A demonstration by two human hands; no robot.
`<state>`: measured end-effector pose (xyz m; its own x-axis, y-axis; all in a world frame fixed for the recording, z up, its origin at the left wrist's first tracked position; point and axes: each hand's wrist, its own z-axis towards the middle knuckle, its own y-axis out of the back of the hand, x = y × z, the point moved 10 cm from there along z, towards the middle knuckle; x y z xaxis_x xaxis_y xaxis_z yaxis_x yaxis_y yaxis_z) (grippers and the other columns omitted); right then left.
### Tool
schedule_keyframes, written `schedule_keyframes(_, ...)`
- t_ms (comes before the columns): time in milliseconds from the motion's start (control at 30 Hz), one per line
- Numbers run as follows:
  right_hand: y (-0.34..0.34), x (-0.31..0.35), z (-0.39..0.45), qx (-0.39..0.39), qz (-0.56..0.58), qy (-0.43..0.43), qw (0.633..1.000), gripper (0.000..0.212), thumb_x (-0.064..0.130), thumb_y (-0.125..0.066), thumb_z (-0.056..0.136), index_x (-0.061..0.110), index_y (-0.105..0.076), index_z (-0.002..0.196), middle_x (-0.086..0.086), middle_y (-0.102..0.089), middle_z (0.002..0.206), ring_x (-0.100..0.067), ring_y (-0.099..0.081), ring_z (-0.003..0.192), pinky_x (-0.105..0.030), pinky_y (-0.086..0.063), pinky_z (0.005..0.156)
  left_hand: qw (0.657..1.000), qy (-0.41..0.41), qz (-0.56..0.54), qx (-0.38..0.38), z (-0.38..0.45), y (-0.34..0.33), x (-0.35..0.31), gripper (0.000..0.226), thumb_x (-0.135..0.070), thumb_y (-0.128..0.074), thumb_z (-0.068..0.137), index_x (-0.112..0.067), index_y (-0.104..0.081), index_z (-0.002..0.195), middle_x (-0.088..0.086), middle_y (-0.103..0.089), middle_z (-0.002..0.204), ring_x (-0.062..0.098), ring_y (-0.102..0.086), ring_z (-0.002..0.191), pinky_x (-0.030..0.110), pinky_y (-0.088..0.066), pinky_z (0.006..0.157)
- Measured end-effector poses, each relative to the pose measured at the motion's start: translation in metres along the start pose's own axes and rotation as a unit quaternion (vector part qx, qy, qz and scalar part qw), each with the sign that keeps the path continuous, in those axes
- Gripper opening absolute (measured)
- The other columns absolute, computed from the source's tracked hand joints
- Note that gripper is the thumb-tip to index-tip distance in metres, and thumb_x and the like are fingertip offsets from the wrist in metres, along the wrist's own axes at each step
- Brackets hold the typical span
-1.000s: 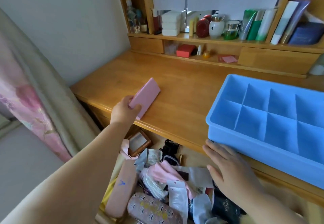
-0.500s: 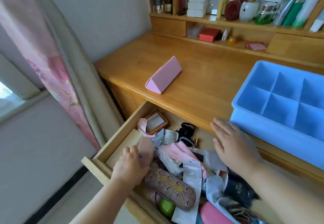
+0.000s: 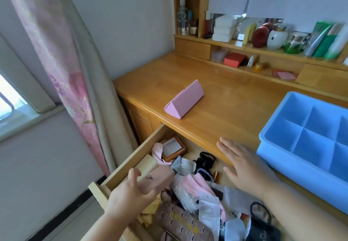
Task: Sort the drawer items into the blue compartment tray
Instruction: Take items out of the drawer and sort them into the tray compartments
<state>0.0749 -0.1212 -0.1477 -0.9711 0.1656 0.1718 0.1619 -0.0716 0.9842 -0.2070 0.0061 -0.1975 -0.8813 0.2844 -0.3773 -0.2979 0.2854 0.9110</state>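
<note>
The open wooden drawer [image 3: 131,157] below the desk is full of mixed items. My left hand [image 3: 130,195] curls around a beige-pink case [image 3: 160,176] with a small dark mark, at the drawer's left side. My right hand [image 3: 243,163] lies flat with fingers spread on the desk's front edge, over the drawer. The blue compartment tray [image 3: 278,146] sits on the desk just right of that hand, its cells empty. A pink triangular case [image 3: 183,102] rests on the desk top.
In the drawer lie a small brown framed box [image 3: 172,149], black hair ties [image 3: 206,159], plastic packets [image 3: 209,208], a patterned pouch [image 3: 184,223] and a black bag [image 3: 263,229]. Bottles and boxes fill the back shelf [image 3: 263,39]. A pink curtain [image 3: 62,61] hangs at the left.
My left hand let go of the pink triangular case on the desk, dropped into the drawer and closed around the beige-pink case. My right hand stayed on the desk edge.
</note>
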Motion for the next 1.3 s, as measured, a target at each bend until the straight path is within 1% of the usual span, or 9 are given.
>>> schedule_keyframes(233,0.003,-0.002,0.000,-0.024,0.017,-0.004,1.000,0.061,0.046,-0.036,0.095,0.033,-0.014,0.150,0.023,-0.002,0.156,0.006,-0.001,0.138,-0.015,-0.002,0.109,0.955,-0.196,-0.209,-0.075,0.014,0.083,-0.110,0.041,-0.062,-0.063,0.060,-0.053,-0.053,0.098,-0.028,-0.061,0.097,-0.008,-0.057,0.089,0.007,-0.043,0.067)
schedule_keyframes(333,0.002,0.000,0.000,-0.020,0.006,0.000,1.000,0.061,0.048,-0.031,0.095,0.032,-0.012,0.151,0.021,-0.001,0.156,0.002,0.000,0.140,-0.014,0.004,0.109,0.951,-0.232,-0.177,-0.102,0.051,0.072,-0.178,0.044,-0.057,-0.068,0.066,-0.047,-0.056,0.108,-0.019,-0.057,0.101,-0.002,-0.054,0.088,0.005,-0.037,0.069)
schedule_keyframes(467,0.006,0.002,0.002,-0.021,0.024,0.007,0.999,0.057,0.046,-0.031,0.097,0.031,-0.017,0.150,0.018,-0.007,0.157,0.000,-0.004,0.141,-0.014,0.003,0.107,0.962,-0.224,-0.082,-0.134,0.105,0.052,-0.212,0.051,-0.055,-0.067,0.076,-0.031,-0.058,0.120,-0.007,-0.061,0.114,0.014,-0.056,0.100,0.026,-0.047,0.082)
schedule_keyframes(600,0.011,0.004,0.002,-0.024,0.044,0.007,0.999,0.053,0.043,-0.033,0.099,0.026,-0.026,0.149,0.014,-0.016,0.157,-0.004,-0.012,0.142,-0.013,0.001,0.109,0.962,-0.220,-0.011,-0.161,0.131,0.058,-0.221,0.053,-0.050,-0.063,0.082,-0.022,-0.057,0.127,0.005,-0.049,0.127,0.026,-0.041,0.116,0.036,-0.038,0.098)
schedule_keyframes(733,0.014,0.004,0.003,-0.025,0.051,0.000,0.998,0.051,0.038,-0.038,0.099,0.022,-0.032,0.147,0.009,-0.023,0.156,-0.010,-0.021,0.141,-0.022,-0.011,0.115,0.902,-0.351,-0.134,-0.212,0.078,0.076,-0.222,0.021,-0.024,-0.063,0.086,-0.012,-0.063,0.104,0.004,-0.056,0.104,0.021,-0.053,0.096,0.030,-0.045,0.083)
schedule_keyframes(833,0.013,0.002,0.003,-0.021,0.053,-0.007,0.998,0.052,0.039,-0.039,0.098,0.022,-0.032,0.147,0.008,-0.023,0.156,-0.012,-0.023,0.141,-0.029,-0.018,0.117,0.901,-0.414,-0.127,-0.024,0.023,0.022,-0.191,0.006,-0.017,-0.064,0.083,-0.022,-0.061,0.087,-0.016,-0.053,0.077,0.002,-0.052,0.071,0.017,-0.041,0.066)
schedule_keyframes(967,0.011,0.003,0.003,-0.021,0.037,-0.001,0.999,0.053,0.039,-0.037,0.098,0.019,-0.033,0.147,0.005,-0.025,0.156,-0.013,-0.023,0.141,-0.030,-0.018,0.117,0.875,-0.375,0.025,0.305,-0.036,-0.083,-0.120,0.041,-0.033,-0.073,0.073,-0.029,-0.061,0.112,-0.014,-0.049,0.106,-0.002,-0.045,0.097,0.019,-0.041,0.090)
schedule_keyframes(1200,0.013,0.004,0.002,-0.022,0.035,0.003,0.999,0.052,0.036,-0.040,0.098,0.017,-0.034,0.146,0.003,-0.027,0.155,-0.014,-0.024,0.141,-0.026,-0.015,0.114,0.867,-0.367,0.236,0.243,-0.038,-0.105,-0.078,0.075,-0.033,-0.069,0.065,-0.030,-0.031,0.130,-0.004,-0.039,0.127,0.017,-0.041,0.117,0.030,-0.038,0.099)
schedule_keyframes(1300,0.012,0.004,0.003,-0.019,0.031,0.005,0.999,0.052,0.038,-0.037,0.099,0.019,-0.032,0.147,0.005,-0.025,0.156,-0.011,-0.021,0.141,-0.021,-0.011,0.112,0.873,-0.343,0.206,0.278,-0.037,-0.108,-0.067,0.077,-0.035,-0.073,0.067,-0.029,-0.034,0.134,-0.004,-0.047,0.128,0.017,-0.046,0.118,0.027,-0.037,0.101)
